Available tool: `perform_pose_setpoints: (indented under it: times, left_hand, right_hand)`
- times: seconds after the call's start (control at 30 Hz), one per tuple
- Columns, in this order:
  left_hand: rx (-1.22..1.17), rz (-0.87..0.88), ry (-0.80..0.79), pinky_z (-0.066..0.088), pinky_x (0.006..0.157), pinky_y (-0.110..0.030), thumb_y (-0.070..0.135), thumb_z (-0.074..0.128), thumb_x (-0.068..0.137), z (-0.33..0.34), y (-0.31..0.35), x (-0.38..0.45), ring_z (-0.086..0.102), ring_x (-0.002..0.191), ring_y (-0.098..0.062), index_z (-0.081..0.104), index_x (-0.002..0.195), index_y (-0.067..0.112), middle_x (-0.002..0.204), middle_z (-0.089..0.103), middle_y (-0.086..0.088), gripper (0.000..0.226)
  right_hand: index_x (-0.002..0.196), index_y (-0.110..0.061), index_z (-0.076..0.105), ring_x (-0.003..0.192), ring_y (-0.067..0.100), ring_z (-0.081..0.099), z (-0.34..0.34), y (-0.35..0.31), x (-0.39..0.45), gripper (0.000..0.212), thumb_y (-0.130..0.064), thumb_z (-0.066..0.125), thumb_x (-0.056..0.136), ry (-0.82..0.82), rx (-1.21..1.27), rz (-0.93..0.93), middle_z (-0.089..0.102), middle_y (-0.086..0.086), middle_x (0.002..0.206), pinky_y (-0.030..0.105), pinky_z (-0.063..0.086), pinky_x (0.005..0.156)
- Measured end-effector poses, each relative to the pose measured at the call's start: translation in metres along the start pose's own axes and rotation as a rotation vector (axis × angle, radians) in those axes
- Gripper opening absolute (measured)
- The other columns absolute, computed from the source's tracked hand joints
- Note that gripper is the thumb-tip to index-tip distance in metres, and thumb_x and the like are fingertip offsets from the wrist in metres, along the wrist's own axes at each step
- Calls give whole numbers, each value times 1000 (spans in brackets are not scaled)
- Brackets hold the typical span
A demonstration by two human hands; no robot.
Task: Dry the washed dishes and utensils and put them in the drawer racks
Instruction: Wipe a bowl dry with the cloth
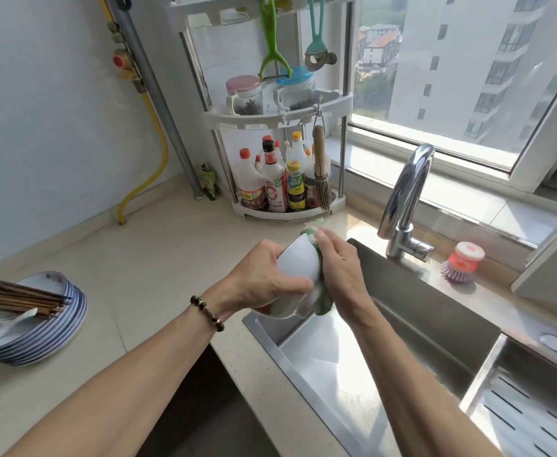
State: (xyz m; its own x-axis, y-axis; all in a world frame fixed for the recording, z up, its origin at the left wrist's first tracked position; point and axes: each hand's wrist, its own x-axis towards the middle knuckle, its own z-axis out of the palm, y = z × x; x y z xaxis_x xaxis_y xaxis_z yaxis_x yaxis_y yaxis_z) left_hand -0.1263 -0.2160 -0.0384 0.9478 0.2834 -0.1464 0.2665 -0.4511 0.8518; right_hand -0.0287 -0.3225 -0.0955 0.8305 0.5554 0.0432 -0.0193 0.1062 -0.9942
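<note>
A white bowl (298,275) was held on its side above the near left corner of the steel sink (402,324), gripped by the left hand (264,278), fingers curled over its outer wall and thumb laid across it. A green and white cloth (320,291) was pressed against the bowl's right side by the right hand (340,268), fingers bent around the cloth; part of the cloth was seen poking out above the fingertips and below the palm. A beaded bracelet (207,313) was worn on the left wrist.

A stack of blue-rimmed plates (57,328) was placed on the counter (158,258) at far left, well apart from the bowl. Dark wooden chopsticks (19,298) and a white ceramic spoon (5,324) were laid on the top plate.

A chrome faucet (406,199) was mounted behind the sink, with a red and purple dish brush (462,265) set just to its right on the ledge. A white corner rack (283,120) holding sauce bottles and jars was set at the back of the counter.
</note>
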Motion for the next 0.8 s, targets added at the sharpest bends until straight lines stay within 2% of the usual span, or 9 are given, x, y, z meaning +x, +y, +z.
perform_pose_setpoints:
  times: [0.07, 0.13, 0.27, 0.4, 0.47, 0.53, 0.6, 0.7, 0.8]
  left_hand:
    - [-14, -2, 25, 48, 53, -22, -5, 75, 79, -2, -2, 1, 65, 58, -10, 67, 67, 15, 59, 67, 7, 24]
    - [-17, 8, 10, 51, 55, -26, -9, 71, 79, -2, -4, 1, 68, 61, -14, 70, 70, 9, 64, 71, 0, 21]
    - [-61, 37, 18, 55, 55, -29, -1, 81, 77, 0, -3, -5, 72, 66, -18, 73, 76, 0, 75, 73, -7, 9]
    - [-93, 17, 40, 58, 61, -35, -10, 77, 77, -2, -4, 1, 71, 67, -21, 71, 74, 4, 71, 72, -6, 15]
    - [-63, 31, -4, 57, 58, -35, -11, 75, 77, -1, -4, 2, 71, 64, -27, 71, 73, 3, 69, 72, -8, 14]
    - [-32, 59, -25, 53, 50, -28, -7, 77, 77, -1, 2, -1, 71, 60, -21, 70, 72, 0, 66, 70, -4, 11]
    - [-60, 106, -35, 50, 47, -22, -4, 81, 77, -4, 9, -7, 69, 59, -13, 71, 74, -2, 67, 69, 0, 11]
    - [-149, 183, -112, 54, 53, -21, 12, 89, 66, -10, 18, -11, 72, 69, -14, 72, 78, 2, 74, 73, 3, 23]
    - [-210, 117, -189, 56, 61, -26, 33, 84, 56, -19, 16, -8, 72, 81, -19, 73, 86, 7, 86, 75, 2, 41]
  right_hand:
    - [123, -35, 69, 131, 17, 51, 13, 6, -11, 34, -40, 48, 95, -94, -209, -229, 54, -1, 140, 41, 44, 109]
    - [126, -37, 66, 130, 12, 50, 19, 13, -17, 34, -41, 48, 98, -128, -232, -266, 52, -2, 143, 36, 43, 107]
    - [106, -21, 72, 101, 32, 69, 0, -2, 2, 36, -43, 48, 92, -34, 75, 106, 72, 7, 105, 40, 54, 77]
    - [128, -29, 67, 131, 15, 50, 10, -2, -7, 38, -38, 49, 95, -138, -171, -190, 53, -1, 143, 32, 43, 107]
    - [127, -39, 65, 131, 13, 50, 13, 4, -11, 38, -44, 50, 92, -139, -165, -223, 53, -2, 143, 36, 43, 109]
    - [113, -40, 70, 112, 23, 64, 6, 1, -6, 30, -47, 54, 88, -79, 61, -61, 66, 2, 125, 51, 53, 97]
    - [111, -21, 72, 97, 34, 68, -4, 0, 1, 42, -50, 59, 84, -65, 278, 177, 71, 13, 110, 57, 53, 87]
    - [120, -4, 64, 87, 36, 67, -13, 1, 6, 64, -56, 61, 84, -90, 476, 428, 70, 21, 100, 43, 55, 74]
    - [98, -11, 68, 71, 29, 66, -17, 1, 5, 40, -48, 53, 94, -43, 486, 439, 69, 14, 82, 34, 53, 62]
